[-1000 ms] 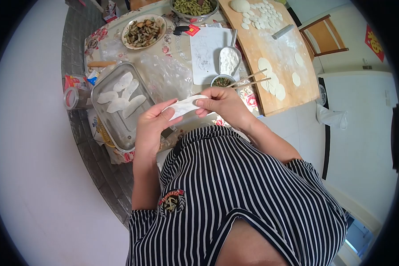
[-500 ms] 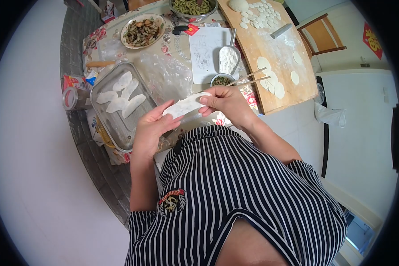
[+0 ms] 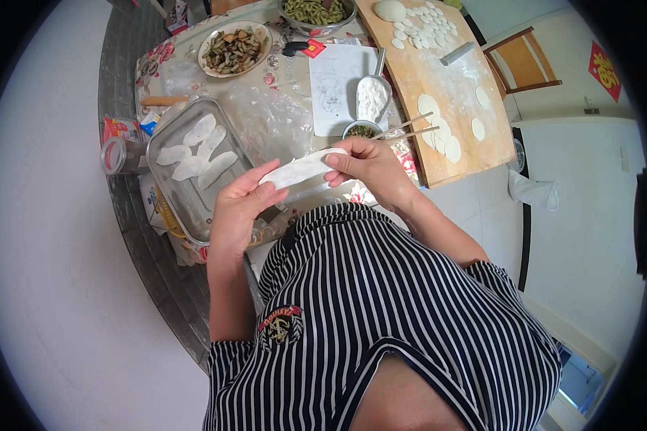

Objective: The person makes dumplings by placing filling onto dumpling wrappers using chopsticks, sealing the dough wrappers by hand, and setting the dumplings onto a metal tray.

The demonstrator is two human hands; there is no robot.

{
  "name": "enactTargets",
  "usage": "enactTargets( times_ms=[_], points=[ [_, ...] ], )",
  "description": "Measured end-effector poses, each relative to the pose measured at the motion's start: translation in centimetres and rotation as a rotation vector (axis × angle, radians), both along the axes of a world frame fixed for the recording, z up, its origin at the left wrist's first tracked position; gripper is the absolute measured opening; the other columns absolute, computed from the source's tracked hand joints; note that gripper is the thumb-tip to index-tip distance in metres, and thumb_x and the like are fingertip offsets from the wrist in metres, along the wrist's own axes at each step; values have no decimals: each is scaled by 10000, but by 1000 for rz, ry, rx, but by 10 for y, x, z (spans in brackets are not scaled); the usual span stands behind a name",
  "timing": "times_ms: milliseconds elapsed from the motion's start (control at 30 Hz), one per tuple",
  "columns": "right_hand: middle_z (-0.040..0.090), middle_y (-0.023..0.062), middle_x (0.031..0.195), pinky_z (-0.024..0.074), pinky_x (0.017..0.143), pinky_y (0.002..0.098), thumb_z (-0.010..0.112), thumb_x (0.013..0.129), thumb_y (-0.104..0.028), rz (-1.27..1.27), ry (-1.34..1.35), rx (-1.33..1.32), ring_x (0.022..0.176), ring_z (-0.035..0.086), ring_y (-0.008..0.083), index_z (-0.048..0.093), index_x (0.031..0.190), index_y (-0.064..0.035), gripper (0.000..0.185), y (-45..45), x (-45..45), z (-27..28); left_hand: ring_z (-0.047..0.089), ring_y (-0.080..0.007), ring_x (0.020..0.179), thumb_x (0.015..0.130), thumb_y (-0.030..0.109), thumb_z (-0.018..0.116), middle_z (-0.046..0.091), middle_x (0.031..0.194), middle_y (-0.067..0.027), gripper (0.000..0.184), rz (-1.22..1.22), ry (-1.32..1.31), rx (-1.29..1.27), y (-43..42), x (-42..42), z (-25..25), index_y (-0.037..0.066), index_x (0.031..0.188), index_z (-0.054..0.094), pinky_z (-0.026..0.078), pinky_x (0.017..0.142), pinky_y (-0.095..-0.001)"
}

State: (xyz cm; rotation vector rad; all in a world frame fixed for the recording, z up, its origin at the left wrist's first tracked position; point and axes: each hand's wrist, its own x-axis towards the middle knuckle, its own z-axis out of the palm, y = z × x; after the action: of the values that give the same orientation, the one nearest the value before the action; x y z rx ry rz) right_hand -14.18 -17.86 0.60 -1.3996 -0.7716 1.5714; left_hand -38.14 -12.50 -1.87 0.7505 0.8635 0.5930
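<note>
A long white dumpling [image 3: 302, 171] is stretched between my two hands above the table's near edge. My left hand [image 3: 246, 197] grips its left end between thumb and fingers. At the other end, my right hand [image 3: 363, 164] pinches the dough between thumb and forefinger. Just beyond the right hand sits a small bowl of chopped filling [image 3: 361, 130], partly hidden by it. A pair of chopsticks [image 3: 410, 126] slants from beside that bowl toward the board. To the left, several long dumplings [image 3: 203, 130] lie in a clear rectangular tray [image 3: 187, 215].
The floured wooden board [image 3: 464, 86] on the right carries round wrappers [image 3: 438, 133], small dough pieces and a dough ball [image 3: 390, 10]. A flour scoop [image 3: 374, 97] rests near paper. Farther back are a plate of food [image 3: 235, 49] and a metal bowl [image 3: 318, 29]. A plastic bag [image 3: 269, 118] lies mid-table.
The left end of the dumpling has shifted slightly left along with my left hand, and the dumpling looks a little longer and narrower. My right hand stays at nearly the same spot.
</note>
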Motion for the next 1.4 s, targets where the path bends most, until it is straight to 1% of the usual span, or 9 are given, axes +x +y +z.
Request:
enactTargets(
  times_ms=[167,267,467,600,767,867,1100,1167,1400],
  points=[
    [671,89,957,539,755,229,628,931,-87,43,28,124,816,659,121,647,1065,14,170,-5,-6,13,611,-283,1114,956,49,521,556,1283,-218,270,90,-182,45,-1,1,-15,-58,1200,565,521,965,-382],
    [630,71,1134,494,867,295,607,849,36,258,-488,590,1026,599,178,685,1020,-52,208,-6,-8,27,575,-294,1171,968,42,481,495,1362,-232,210,90,-546,-100,-3,11,-15,-10,1131,603,501,979,-410],
    [633,57,1125,455,920,309,573,794,87,223,-464,586,1069,570,195,701,972,-65,267,-8,-7,20,554,-267,1207,956,40,481,456,1403,-229,316,109,-802,-361,4,12,-18,45,1269,528,504,971,-386],
    [629,65,1177,451,922,292,518,799,112,237,-438,553,1066,567,169,674,1078,-60,364,-9,-3,10,559,-242,1198,941,11,502,464,1399,-219,442,65,-594,-240,2,17,-22,52,1376,435,508,959,-351],
    [581,96,1311,459,893,223,464,841,106,-69,489,103,1055,554,74,477,1353,-33,530,-11,0,7,544,-230,1215,914,-30,532,492,1373,-206,566,89,-409,-125,1,20,-4,56,1444,353,485,981,-320],
    [587,82,1296,475,842,218,501,897,44,-111,544,7,1005,584,78,435,1393,-46,509,-8,0,13,529,-239,1236,913,-38,528,492,1373,-206,575,87,-356,-98,3,19,-3,51,1450,342,464,1009,-330],
    [590,104,1290,488,846,237,605,912,-15,-93,166,82,989,584,91,414,1414,-60,539,-6,-7,-2,496,-276,1274,918,-34,523,482,1375,-236,584,67,-317,-53,2,19,0,36,1460,318,434,1043,-383],
    [579,128,1295,501,861,239,582,902,56,-127,22,137,1035,570,96,351,1460,-82,620,-5,-7,0,487,-286,1281,918,-30,528,472,1379,-254,599,85,-245,-18,2,16,2,30,1469,302,427,1049,-400],
    [602,132,1270,488,846,238,603,896,27,-134,9,168,962,588,91,281,1493,-74,685,-4,-12,-3,500,-282,1266,929,-20,522,466,1381,-262,599,133,-237,-41,0,9,-4,19,1477,283,428,1047,-394]
  ],
)
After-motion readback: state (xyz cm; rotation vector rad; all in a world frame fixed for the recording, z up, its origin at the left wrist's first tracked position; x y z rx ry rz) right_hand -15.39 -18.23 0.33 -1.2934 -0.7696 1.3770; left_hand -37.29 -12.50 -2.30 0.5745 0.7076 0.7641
